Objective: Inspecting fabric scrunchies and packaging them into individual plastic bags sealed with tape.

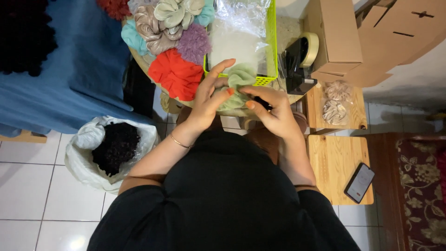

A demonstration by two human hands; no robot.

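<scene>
A pale green scrunchie [239, 83] lies at the near edge of a small round table [288, 95], and both my hands are closed around it. My left hand [209, 97] grips its left side, fingers stretched over the fabric. My right hand [274, 111] holds its right side and also pinches a small dark object that I cannot make out. Just behind the scrunchie stands a lime green basket [272, 51] filled with clear plastic bags [239, 32].
Several scrunchies are heaped on the table's left, among them a red one [176, 73] and a purple one [194, 44]. A tape dispenser [299, 60], cardboard boxes [344, 42], bagged scrunchies [335, 103] on a wooden stool, a phone [359, 182], and a white bag of dark pieces [109, 148] surround me.
</scene>
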